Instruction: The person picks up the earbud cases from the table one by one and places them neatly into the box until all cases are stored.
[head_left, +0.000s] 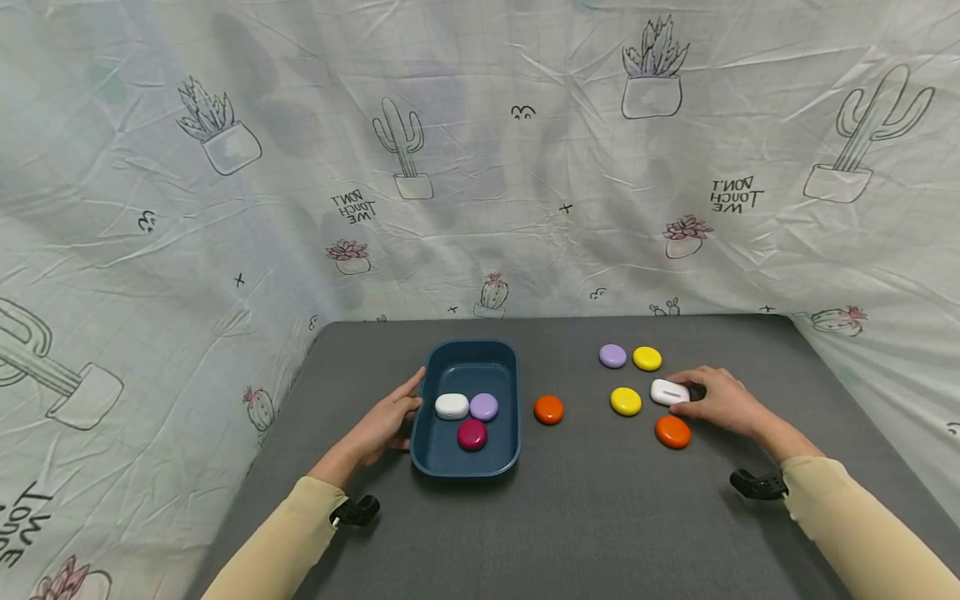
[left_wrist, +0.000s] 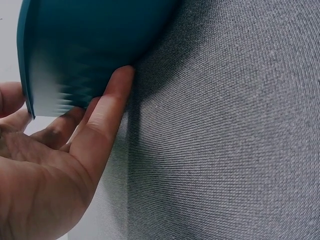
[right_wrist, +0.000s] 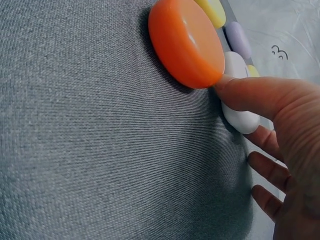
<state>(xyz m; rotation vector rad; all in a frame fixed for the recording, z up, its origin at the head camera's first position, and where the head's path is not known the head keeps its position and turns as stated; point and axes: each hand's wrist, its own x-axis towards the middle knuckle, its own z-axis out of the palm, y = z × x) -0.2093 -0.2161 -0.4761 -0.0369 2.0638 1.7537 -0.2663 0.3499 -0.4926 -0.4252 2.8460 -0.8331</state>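
In the head view my left hand [head_left: 381, 427] rests its extended fingers along the left side of a dark blue rectangular tray [head_left: 465, 468]. The left wrist view shows those fingertips touching the tray's outer wall [left_wrist: 95, 45]. Inside the tray lie a white oblong piece [head_left: 452, 407], a lilac disc [head_left: 483, 407] and a dark red disc [head_left: 472, 435]. At the right, my right hand [head_left: 723, 402] pinches a white oblong piece with a grey slot [head_left: 667, 392] between thumb and forefinger. Just in front of it lies an orange disc [head_left: 672, 432], near my thumb in the right wrist view.
Left of the pinched piece are two yellow discs [head_left: 626, 402] and a lilac disc [head_left: 612, 356]. Another orange disc [head_left: 549, 410] lies just right of the tray. A dark grey cloth [head_left: 555, 525] covers the table; a cactus-print curtain [head_left: 480, 150] hangs behind.
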